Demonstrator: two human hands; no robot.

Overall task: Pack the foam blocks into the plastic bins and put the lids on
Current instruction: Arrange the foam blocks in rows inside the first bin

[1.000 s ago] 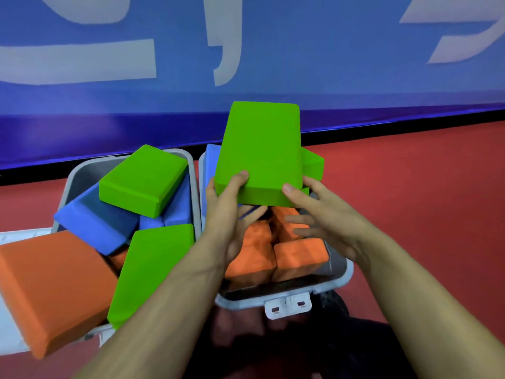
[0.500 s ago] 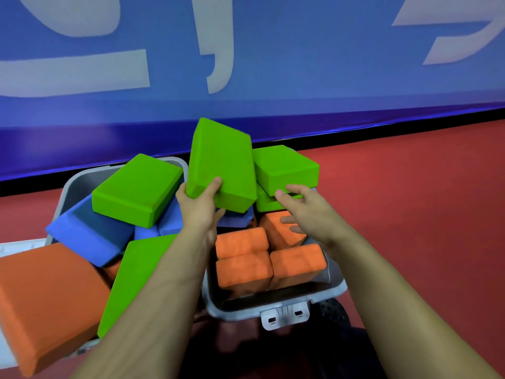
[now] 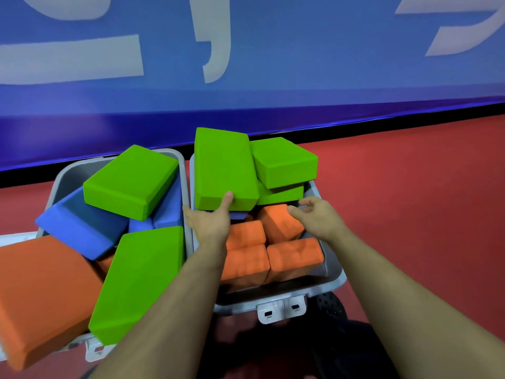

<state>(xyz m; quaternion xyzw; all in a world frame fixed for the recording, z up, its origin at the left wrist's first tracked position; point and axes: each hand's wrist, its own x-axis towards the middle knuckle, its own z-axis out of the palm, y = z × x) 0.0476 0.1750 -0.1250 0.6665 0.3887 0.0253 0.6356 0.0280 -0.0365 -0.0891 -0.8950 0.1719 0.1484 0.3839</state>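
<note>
Lowered since a second ago, the tall green block (image 3: 224, 170) now rests in the right bin (image 3: 332, 280), over orange blocks (image 3: 293, 258). Nearest, the left hand (image 3: 211, 224) grips its near edge, thumb on top; the right hand (image 3: 317, 218) hovers loosely open, empty, just right.

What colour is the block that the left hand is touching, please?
Green; the block at the left hand shows in the head view.

You've brought the green block (image 3: 224, 168) down from in front of you onto the far end of the right bin (image 3: 332, 280), beside another green block (image 3: 284, 161). Your right hand (image 3: 314, 218) has let go; only your left hand (image 3: 211, 221) still holds it.
</note>
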